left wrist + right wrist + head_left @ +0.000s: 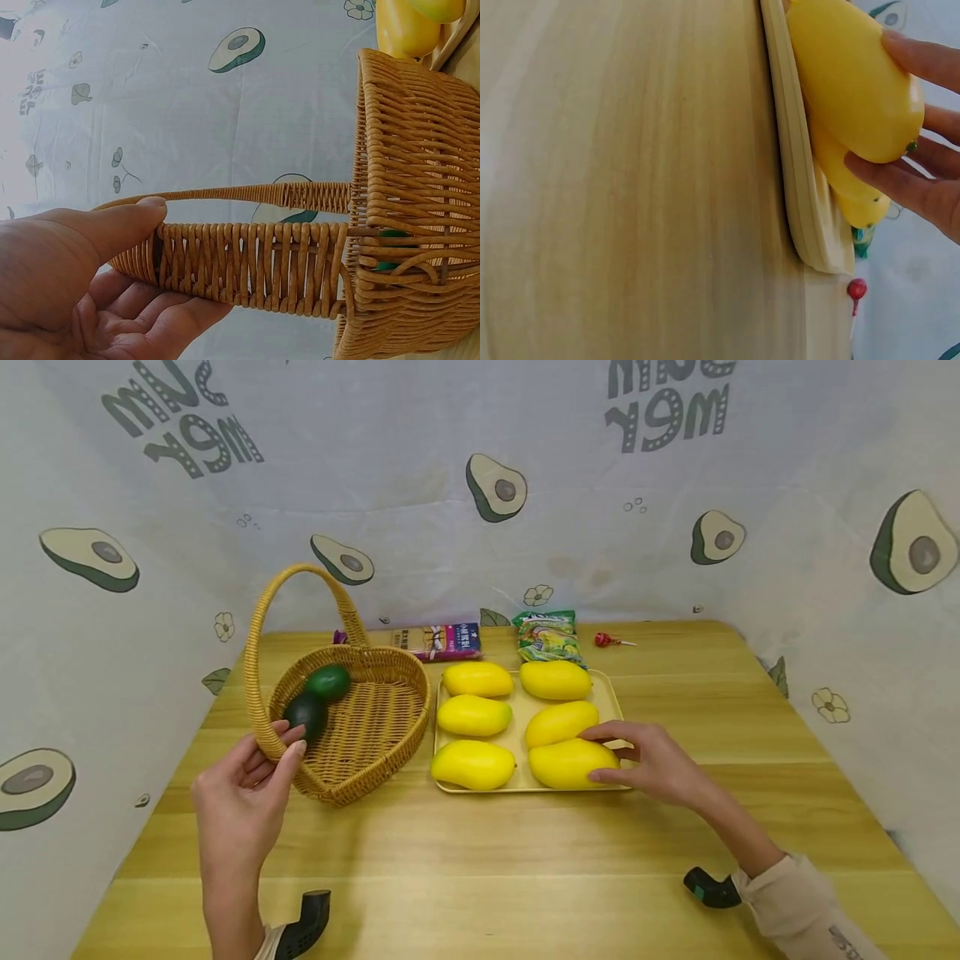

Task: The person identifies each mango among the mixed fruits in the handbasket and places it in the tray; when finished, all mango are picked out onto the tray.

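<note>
My left hand (pixel 243 789) holds the handle (pixel 258 660) of a heart-shaped wicker basket (pixel 382 777), thumb on one side and fingers on the other. In the basket lie a dark avocado (pixel 306 714) and a greener one (pixel 327 682). At the right, my right hand (pixel 660 764) grips the end of the front right mango (pixel 572 765); in the right wrist view the thumb and a finger sit on opposite sides of this mango (pixel 855 82). It lies among several yellow mangoes (pixel 474 716), two columns of them, on a cream tray (pixel 521 789).
Behind the tray lie a green snack bag (pixel 549 637) and a red lollipop (pixel 604 640). A long purple and tan packet (pixel 450 642) lies behind the basket. Avocado-print cloth (pixel 420 460) encloses the wooden table (pixel 487 877) at the back and sides.
</note>
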Tool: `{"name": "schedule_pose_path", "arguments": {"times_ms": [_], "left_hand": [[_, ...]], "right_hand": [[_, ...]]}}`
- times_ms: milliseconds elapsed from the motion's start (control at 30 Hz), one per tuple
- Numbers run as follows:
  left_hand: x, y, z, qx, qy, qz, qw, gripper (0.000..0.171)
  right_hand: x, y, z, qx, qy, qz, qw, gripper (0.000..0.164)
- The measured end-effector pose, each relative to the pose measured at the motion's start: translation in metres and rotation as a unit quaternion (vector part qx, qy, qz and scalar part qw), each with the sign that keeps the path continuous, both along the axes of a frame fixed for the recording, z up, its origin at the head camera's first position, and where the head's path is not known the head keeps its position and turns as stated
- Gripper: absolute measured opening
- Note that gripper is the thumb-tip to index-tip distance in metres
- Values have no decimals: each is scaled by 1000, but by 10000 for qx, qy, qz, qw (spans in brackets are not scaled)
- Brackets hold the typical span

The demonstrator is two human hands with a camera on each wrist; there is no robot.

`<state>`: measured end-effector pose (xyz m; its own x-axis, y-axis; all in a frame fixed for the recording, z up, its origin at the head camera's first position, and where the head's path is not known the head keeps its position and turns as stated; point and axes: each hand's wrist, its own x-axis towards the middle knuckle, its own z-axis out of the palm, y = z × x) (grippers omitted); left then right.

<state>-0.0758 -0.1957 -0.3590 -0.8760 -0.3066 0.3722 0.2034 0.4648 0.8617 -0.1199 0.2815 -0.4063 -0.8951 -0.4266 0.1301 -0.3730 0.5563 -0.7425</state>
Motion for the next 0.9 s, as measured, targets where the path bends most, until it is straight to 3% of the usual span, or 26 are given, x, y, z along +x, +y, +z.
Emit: {"name": "schedule_pose_path", "arguments": {"times_ms": [467, 900], "left_hand": [[1, 0, 2, -76, 74, 28, 9999, 31], [2, 4, -1, -478, 327, 1, 9983, 34]], "right_hand": [[2, -4, -7, -46, 13, -367, 9993, 49], [3, -3, -11, 41, 250, -647, 9976, 49]]}}
